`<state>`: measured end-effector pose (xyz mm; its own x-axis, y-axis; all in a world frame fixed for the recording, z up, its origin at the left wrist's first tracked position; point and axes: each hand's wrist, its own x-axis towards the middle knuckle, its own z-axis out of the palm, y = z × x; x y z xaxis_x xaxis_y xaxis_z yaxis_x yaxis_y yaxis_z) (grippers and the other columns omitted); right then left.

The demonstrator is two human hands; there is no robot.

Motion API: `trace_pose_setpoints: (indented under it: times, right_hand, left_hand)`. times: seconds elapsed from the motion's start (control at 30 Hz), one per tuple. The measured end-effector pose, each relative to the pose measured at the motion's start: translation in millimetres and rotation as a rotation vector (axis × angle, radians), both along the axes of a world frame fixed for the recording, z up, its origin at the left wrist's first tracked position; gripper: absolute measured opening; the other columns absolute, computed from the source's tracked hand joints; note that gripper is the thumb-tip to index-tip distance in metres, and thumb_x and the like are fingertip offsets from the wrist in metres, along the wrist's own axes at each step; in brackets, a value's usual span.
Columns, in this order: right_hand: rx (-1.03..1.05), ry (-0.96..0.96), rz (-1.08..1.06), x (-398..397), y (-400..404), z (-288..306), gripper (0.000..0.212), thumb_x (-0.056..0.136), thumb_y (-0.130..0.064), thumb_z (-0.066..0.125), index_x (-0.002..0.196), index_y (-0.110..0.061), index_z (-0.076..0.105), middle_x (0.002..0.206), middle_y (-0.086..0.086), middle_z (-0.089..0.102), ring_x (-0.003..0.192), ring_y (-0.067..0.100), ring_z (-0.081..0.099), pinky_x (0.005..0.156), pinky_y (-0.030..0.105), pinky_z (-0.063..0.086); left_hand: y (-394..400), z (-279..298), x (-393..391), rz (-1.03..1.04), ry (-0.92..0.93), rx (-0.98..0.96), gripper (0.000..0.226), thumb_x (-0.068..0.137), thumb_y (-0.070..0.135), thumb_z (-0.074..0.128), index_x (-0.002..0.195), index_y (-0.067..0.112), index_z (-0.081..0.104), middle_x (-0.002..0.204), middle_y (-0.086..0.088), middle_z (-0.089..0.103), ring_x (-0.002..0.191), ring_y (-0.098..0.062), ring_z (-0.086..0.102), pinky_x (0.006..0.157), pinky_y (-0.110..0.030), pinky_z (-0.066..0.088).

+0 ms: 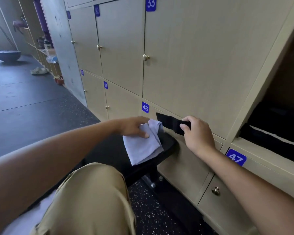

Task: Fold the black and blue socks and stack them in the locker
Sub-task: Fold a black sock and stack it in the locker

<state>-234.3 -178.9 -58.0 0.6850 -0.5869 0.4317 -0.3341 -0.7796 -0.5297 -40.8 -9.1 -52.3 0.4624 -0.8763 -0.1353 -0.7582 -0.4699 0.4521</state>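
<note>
Pinching black sock point(170, 122), right hand point(196, 131); left hand point(134, 127) gripping blue sock point(143, 146); labels 48 point(145, 107), 47 point(236, 157).

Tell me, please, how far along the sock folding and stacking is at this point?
Done: dark folded fabric already lies in the open locker at right, though I cannot tell whether it is socks. In hand: the right hand pinches the black sock in the air, and the left hand holds the blue sock on the black bench. Left: placing both in the locker.

Open locker point(278, 92) cut off at right — dark contents point(275, 133) unidentifiable.
</note>
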Motion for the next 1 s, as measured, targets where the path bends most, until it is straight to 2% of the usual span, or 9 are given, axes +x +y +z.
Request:
trace_pose_setpoints:
  times: [0.07, 0.13, 0.23, 0.33, 0.5, 0.67, 0.8, 0.93, 1.0]
  right_hand:
    - [0.008, 0.012, 0.005, -1.0, -1.4, -0.5, 0.008, 0.098, -0.018, 0.06, 0.1, -0.016, 0.067, 0.102, 0.002, 0.07, 0.095, 0.027, 0.061, 0.076, 0.036, 0.048]
    - [0.009, 0.033, 0.018, -2.6, -3.8, -1.8, 0.007, 0.099, -0.019, 0.06, 0.1, -0.017, 0.067, 0.102, 0.002, 0.07, 0.095, 0.027, 0.061, 0.076, 0.036, 0.047]
    - [0.015, 0.085, 0.0, -4.6, -8.9, -5.1, 0.008, 0.099, -0.02, 0.059, 0.101, -0.018, 0.066, 0.103, 0.003, 0.069, 0.094, 0.026, 0.06, 0.075, 0.035, 0.047]
    - [0.043, 0.15, -0.051, -7.5, -14.6, -8.3, 0.009, 0.1, -0.022, 0.059, 0.102, -0.018, 0.066, 0.102, 0.003, 0.068, 0.087, 0.025, 0.055, 0.071, 0.032, 0.041]
    - [0.064, 0.184, -0.144, -17.1, -29.1, -9.4, 0.009, 0.1, -0.024, 0.059, 0.103, -0.021, 0.067, 0.104, 0.004, 0.069, 0.091, 0.028, 0.058, 0.073, 0.033, 0.043]
    - [0.1, 0.184, -0.176, -34.4, -44.6, -5.1, 0.008, 0.098, -0.021, 0.06, 0.102, -0.02, 0.068, 0.099, 0.003, 0.069, 0.086, 0.025, 0.057, 0.072, 0.031, 0.041]
    - [0.117, 0.17, -0.144, -49.0, -45.6, -1.0, 0.008, 0.098, -0.018, 0.061, 0.098, -0.018, 0.069, 0.094, 0.0, 0.069, 0.086, 0.024, 0.058, 0.072, 0.031, 0.041]
    - [0.143, 0.133, -0.115, -56.9, -43.4, 5.9, 0.008, 0.098, -0.018, 0.063, 0.094, -0.019, 0.07, 0.088, -0.003, 0.069, 0.08, 0.02, 0.059, 0.066, 0.03, 0.038]
    - [0.149, 0.109, -0.099, -60.2, -41.6, 10.7, 0.008, 0.097, -0.018, 0.063, 0.092, -0.02, 0.069, 0.084, -0.005, 0.068, 0.077, 0.018, 0.06, 0.063, 0.03, 0.039]
  left_hand:
    - [-11.9, -11.4, 1.4, -0.032, -0.001, 0.055, 0.06, 0.096, 0.043, 0.066, 0.148, 0.021, 0.045, 0.166, 0.004, 0.025, 0.149, -0.023, 0.031, 0.119, -0.045, 0.032]
    - [-20.2, -19.6, 1.0, -0.034, -0.006, 0.097, 0.067, 0.098, 0.04, 0.064, 0.155, 0.019, 0.036, 0.162, -0.001, 0.033, 0.146, -0.025, 0.037, 0.117, -0.043, 0.034]
    - [-25.2, -29.8, 0.6, -0.011, 0.051, 0.188, 0.045, 0.101, 0.034, 0.061, 0.14, 0.012, 0.054, 0.151, -0.005, 0.05, 0.137, -0.024, 0.048, 0.115, -0.039, 0.037]
    - [-20.7, -35.9, 5.2, 0.029, 0.072, 0.262, 0.035, 0.097, 0.042, 0.06, 0.123, 0.019, 0.064, 0.144, -0.003, 0.057, 0.133, -0.023, 0.051, 0.115, -0.044, 0.039]
    - [-8.6, -40.6, 10.9, 0.081, 0.011, 0.307, 0.037, 0.097, 0.045, 0.052, 0.126, 0.025, 0.062, 0.142, -0.003, 0.058, 0.129, -0.024, 0.054, 0.112, -0.044, 0.042]
    - [6.2, -43.7, 16.6, 0.133, 0.027, 0.24, 0.031, 0.099, 0.043, 0.051, 0.123, 0.028, 0.064, 0.139, 0.0, 0.06, 0.128, -0.023, 0.054, 0.111, -0.041, 0.041]
    - [10.9, -47.1, 16.0, 0.143, 0.076, 0.098, 0.016, 0.099, 0.04, 0.057, 0.091, 0.027, 0.062, 0.103, 0.002, 0.065, 0.104, -0.021, 0.061, 0.092, -0.033, 0.048]
    - [13.0, -39.6, 2.6, 0.133, 0.19, -0.032, 0.033, 0.093, 0.045, 0.064, 0.109, 0.016, 0.071, 0.113, -0.002, 0.072, 0.109, -0.019, 0.066, 0.099, -0.038, 0.052]
    - [11.5, -30.6, -4.6, 0.125, 0.201, -0.064, 0.039, 0.09, 0.049, 0.065, 0.106, 0.015, 0.071, 0.111, -0.003, 0.072, 0.107, -0.019, 0.067, 0.098, -0.038, 0.053]
